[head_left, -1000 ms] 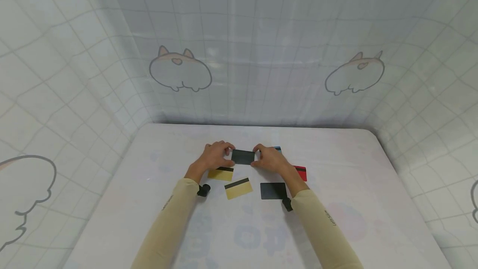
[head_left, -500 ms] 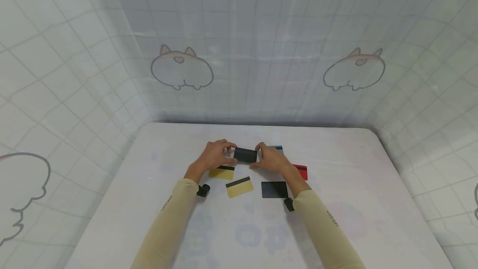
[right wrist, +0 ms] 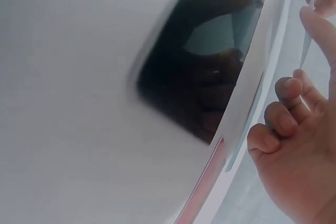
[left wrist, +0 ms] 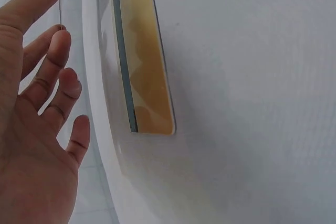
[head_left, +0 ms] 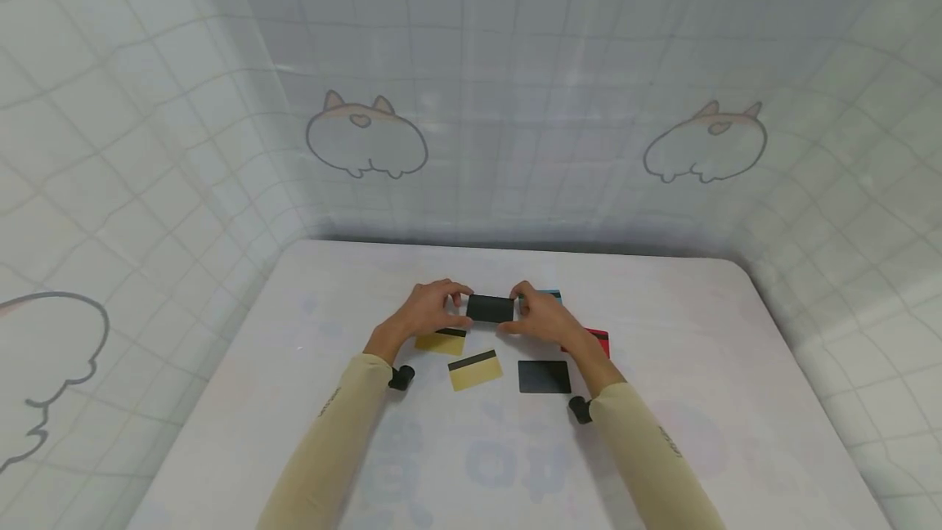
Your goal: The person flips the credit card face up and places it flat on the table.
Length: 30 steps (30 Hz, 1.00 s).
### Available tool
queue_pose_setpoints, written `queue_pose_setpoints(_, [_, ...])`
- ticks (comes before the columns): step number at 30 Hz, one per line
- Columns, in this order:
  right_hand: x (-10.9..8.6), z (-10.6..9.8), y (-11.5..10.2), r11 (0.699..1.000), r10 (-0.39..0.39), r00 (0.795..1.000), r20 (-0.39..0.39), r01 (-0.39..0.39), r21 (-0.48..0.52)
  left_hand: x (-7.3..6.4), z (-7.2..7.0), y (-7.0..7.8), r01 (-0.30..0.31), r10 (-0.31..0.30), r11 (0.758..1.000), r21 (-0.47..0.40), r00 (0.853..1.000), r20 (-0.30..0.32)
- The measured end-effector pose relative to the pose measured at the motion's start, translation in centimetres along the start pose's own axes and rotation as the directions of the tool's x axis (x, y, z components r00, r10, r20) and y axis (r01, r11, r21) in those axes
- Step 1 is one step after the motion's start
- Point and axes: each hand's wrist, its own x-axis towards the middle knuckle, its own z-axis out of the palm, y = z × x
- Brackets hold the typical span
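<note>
A black card is held flat-faced toward the head camera, between my two hands. My left hand pinches it by the left edge, thumb below and index finger above. At the opposite edge my right hand grips it the same way. In the left wrist view the card appears only as a thin line from thumb to fingertip, with the other fingers of the left hand loosely bent. From the right wrist, the card is seen edge-on, clear of the table, beside the right hand.
Two yellow cards with dark stripes lie nearby: one by the left hand, one closer in. A second black card lies near the right wrist. A red card and a blue card are partly covered by the right arm and hand.
The held card went from greyish to darker as its angle changed, tilting briefly and levelling again. Both hands keep their hold on its edges and have shifted slightly right in the head view.
</note>
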Motion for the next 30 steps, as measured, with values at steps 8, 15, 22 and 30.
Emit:
queue_pose_setpoints(8, [-0.8,-0.8,0.4,0.994,-0.032,0.999,0.012,0.031,0.100,0.2,0.5,0.1,-0.025,0.025,1.000,-0.002,1.000,0.016])
queue_pose_setpoints(15, [-1.1,-1.6,-0.2,0.986,-0.045,0.999,-0.006,0.045,0.159,0.5,0.6,0.5,-0.033,0.033,0.999,0.006,0.999,0.023])
queue_pose_setpoints(22, [-0.9,-1.1,-0.1,0.970,-0.050,0.998,-0.026,0.055,0.238,0.2,0.6,0.7,-0.022,0.022,1.000,-0.002,0.999,0.041])
queue_pose_setpoints(30, [-0.7,-0.6,-0.5,0.940,-0.124,0.992,-0.017,0.123,0.318,0.2,0.7,1.0,-0.034,0.035,0.999,-0.025,0.999,0.039])
